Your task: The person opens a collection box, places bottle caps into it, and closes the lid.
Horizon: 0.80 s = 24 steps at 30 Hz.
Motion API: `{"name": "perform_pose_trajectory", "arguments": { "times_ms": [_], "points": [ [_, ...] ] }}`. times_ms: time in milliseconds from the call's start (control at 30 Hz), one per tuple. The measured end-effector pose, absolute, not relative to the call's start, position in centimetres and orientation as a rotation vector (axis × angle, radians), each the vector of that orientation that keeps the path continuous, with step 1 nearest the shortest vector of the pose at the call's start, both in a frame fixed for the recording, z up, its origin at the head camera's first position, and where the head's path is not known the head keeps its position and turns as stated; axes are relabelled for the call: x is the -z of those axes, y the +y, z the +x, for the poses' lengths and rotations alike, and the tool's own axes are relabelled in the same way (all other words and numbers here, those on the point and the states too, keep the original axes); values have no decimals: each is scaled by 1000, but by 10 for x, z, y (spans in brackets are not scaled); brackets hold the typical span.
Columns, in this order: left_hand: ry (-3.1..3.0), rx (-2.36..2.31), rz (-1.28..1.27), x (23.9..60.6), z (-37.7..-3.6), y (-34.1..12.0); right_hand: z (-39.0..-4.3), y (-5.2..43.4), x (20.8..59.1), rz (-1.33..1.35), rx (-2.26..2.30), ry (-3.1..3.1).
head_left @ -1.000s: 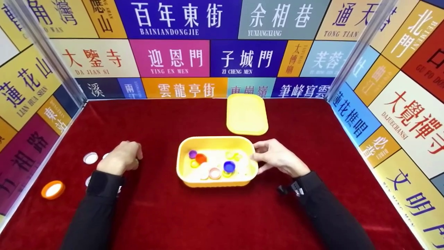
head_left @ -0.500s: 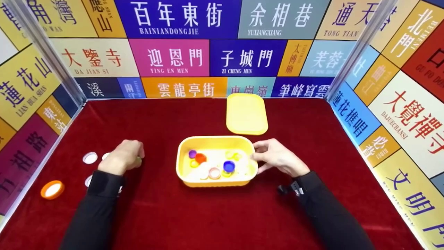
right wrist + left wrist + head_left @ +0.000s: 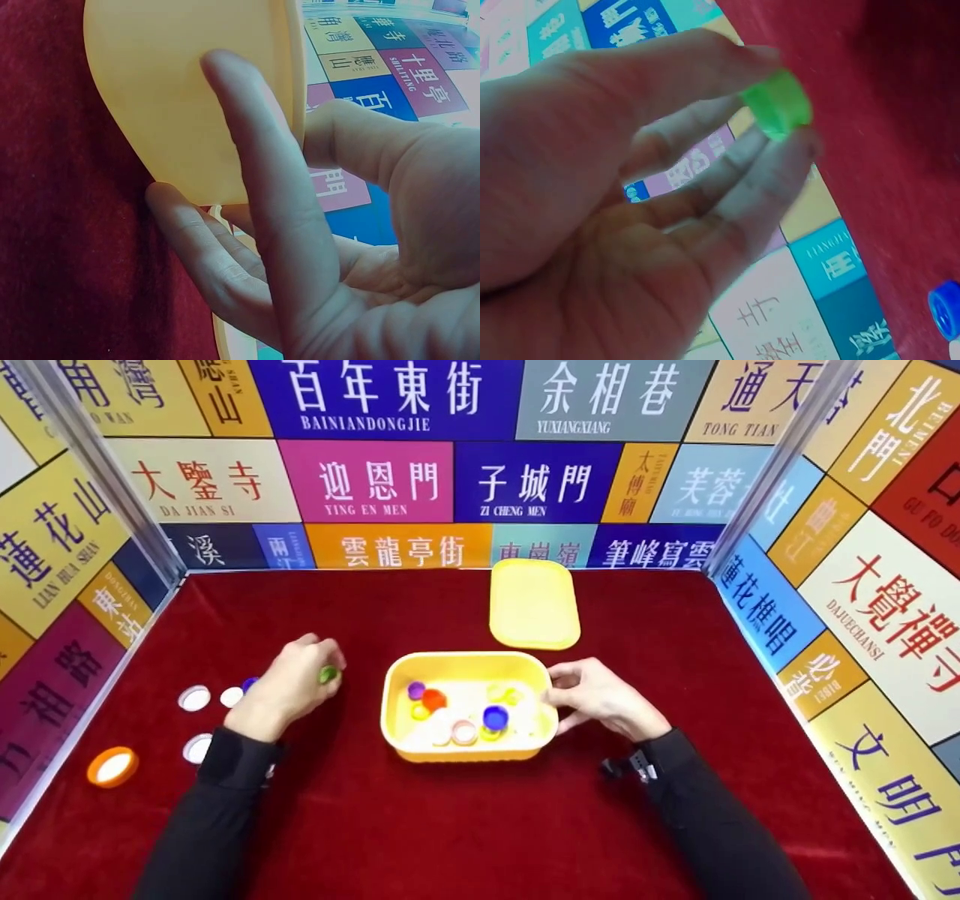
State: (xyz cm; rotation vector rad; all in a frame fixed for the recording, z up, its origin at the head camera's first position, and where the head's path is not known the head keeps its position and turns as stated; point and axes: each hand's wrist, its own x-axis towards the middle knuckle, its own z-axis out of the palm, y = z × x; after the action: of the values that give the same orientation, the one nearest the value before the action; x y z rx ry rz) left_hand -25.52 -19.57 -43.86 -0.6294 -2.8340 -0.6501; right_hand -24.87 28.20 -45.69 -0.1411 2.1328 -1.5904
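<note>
At the near left of the red cloth (image 3: 420, 840), an orange cap (image 3: 112, 767) lies white centre upward; a pale cap (image 3: 196, 748) sits beside the left sleeve (image 3: 217, 810). Farther in, at centre, stands the yellow box (image 3: 457, 756), upright and lidless, loose pieces (image 3: 433, 700) on its floor, a blue cap (image 3: 495, 717) among them. The right hand (image 3: 600, 697) holds its right end: fingers spread and partly bent, one lying straight against the outer wall, presumably to keep the box from sliding. Left of the box, near but not touching it, the left hand (image 3: 289, 679) pinches a green cap (image 3: 781, 106) between thumb and finger, the gap no wider than the cap; a fingertip hold probably suits so small an item. Whether the cap clears the cloth cannot be determined. Beyond the box, the yellow lid (image 3: 534, 604) lies flat, apparently set aside for access. Signboard panels (image 3: 367, 481) close off the back.
</note>
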Motion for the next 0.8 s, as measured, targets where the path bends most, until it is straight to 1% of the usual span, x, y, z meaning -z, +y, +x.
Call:
{"name": "perform_pose_trajectory", "arguments": {
  "times_ms": [500, 800],
  "points": [
    [-2582, 766, -895, 433, -240, -138, -250, 281, 460, -120, 1589, 2137],
    [-2556, 718, -1089, 449, -232, -106, -250, 280, 459, -110, 1583, 2142]
  ]
}}
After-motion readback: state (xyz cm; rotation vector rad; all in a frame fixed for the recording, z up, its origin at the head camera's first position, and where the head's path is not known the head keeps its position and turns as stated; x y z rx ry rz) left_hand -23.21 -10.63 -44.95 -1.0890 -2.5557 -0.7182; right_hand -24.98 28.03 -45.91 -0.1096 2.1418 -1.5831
